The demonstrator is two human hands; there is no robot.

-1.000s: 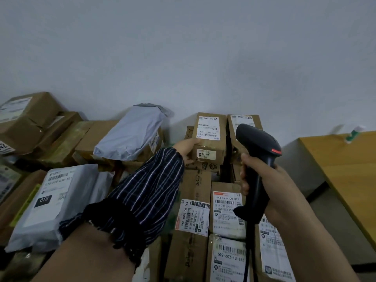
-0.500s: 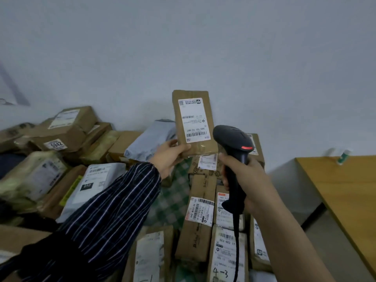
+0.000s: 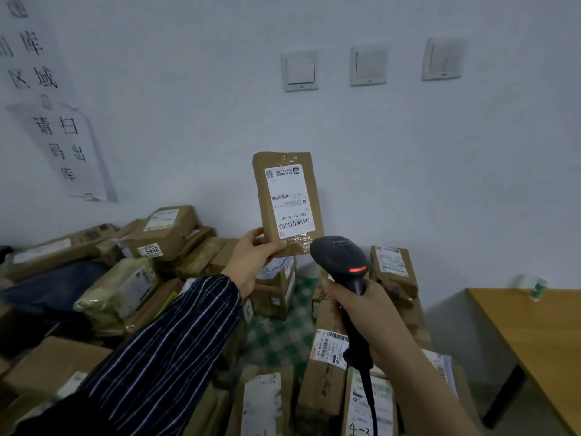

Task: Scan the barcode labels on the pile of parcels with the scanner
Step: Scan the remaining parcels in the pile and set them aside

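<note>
Above the pile of brown cardboard parcels (image 3: 163, 234), my left hand (image 3: 254, 262) pinches a flat brown parcel (image 3: 287, 202) upright by its lower corner, white barcode label (image 3: 289, 201) facing me. Just beside it, my right hand (image 3: 364, 313) grips the black handheld scanner (image 3: 341, 262).

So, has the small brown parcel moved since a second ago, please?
Yes. The left hand has lifted the parcel up, clear of the pile.
</note>
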